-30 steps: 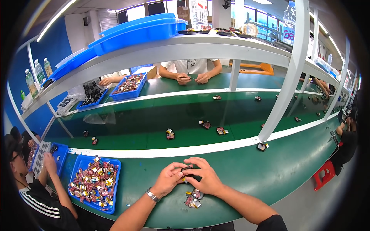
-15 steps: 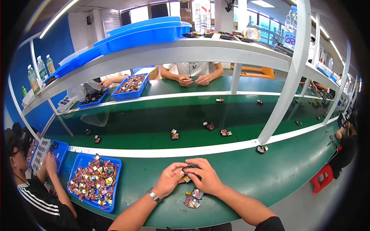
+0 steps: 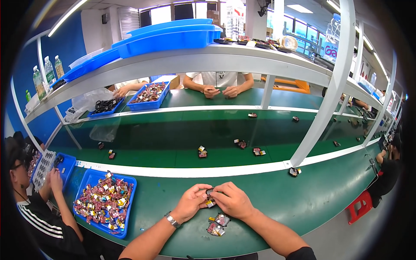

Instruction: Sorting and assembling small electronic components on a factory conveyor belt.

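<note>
Both hands meet over the green bench, around one small dark-cased electronic assembly [image 3: 210, 202] with a yellow-and-silver piece at its lower end. My left hand [image 3: 190, 203], with a metal watch on its wrist, grips the assembly from the left between thumb and fingers. From the right, my right hand [image 3: 235, 201] pinches its upper edge, the fingertips partly hiding it. Just below the hands lie two similar parts: a grey-cased one [image 3: 222, 219] and a reddish circuit-board one [image 3: 215, 229] with a silver-white piece.
Left of my arms stands a blue tray [image 3: 129, 209] heaped with reddish boards. A white rail [image 3: 190, 172] borders a green strip [image 3: 173, 149] carrying scattered assemblies. A slanted white post [image 3: 318, 104] rises on the right. Co-workers sit at the left [image 3: 43, 216], opposite and far right.
The view has shifted slightly. My right fingers have drawn in closer together at the assembly's upper edge; my left hand keeps its grip. The parts on the bench stay put.
</note>
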`<state>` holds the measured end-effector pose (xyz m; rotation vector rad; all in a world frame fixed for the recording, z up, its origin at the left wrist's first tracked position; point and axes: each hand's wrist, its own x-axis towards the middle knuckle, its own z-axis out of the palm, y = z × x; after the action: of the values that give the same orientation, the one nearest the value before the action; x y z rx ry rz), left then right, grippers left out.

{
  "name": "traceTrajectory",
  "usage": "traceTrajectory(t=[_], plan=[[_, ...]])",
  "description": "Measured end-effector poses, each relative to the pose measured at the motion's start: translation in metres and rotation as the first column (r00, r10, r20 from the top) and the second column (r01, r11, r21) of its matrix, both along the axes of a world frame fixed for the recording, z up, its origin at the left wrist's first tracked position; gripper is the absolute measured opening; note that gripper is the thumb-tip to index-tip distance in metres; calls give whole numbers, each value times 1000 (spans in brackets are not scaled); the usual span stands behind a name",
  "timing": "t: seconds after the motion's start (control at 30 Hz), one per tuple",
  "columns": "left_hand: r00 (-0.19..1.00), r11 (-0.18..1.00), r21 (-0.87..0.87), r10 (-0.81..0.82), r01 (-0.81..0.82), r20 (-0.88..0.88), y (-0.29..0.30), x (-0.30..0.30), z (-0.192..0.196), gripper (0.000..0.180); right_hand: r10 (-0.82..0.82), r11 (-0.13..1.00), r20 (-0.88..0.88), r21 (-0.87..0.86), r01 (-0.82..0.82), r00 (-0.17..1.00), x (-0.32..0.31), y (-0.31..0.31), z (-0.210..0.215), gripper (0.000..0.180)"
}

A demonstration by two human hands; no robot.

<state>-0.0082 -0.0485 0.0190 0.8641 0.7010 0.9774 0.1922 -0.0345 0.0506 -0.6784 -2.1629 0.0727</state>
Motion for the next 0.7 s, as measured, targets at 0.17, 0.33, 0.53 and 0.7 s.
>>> traceTrajectory(t=[0.17, 0.33, 0.53, 0.7], plan=[[999, 1000, 24, 1, -2, 41, 0, 2, 3, 28, -20, 999, 86, 34, 17, 996, 1, -2, 3, 25], [1000, 1000, 19, -9, 9, 30, -1, 1, 2, 28, -42, 995, 94, 91, 33, 995, 1, -3, 4, 25], [1000, 1000, 13, -10, 9, 6, -1, 3, 3, 27, -107, 994, 102, 45, 103, 989, -3, -10, 5, 24], [1000, 1000, 13, 19, -19, -5, -2, 3, 2, 27, -132, 991, 77, 44, 129, 988, -9, -12, 1, 22]])
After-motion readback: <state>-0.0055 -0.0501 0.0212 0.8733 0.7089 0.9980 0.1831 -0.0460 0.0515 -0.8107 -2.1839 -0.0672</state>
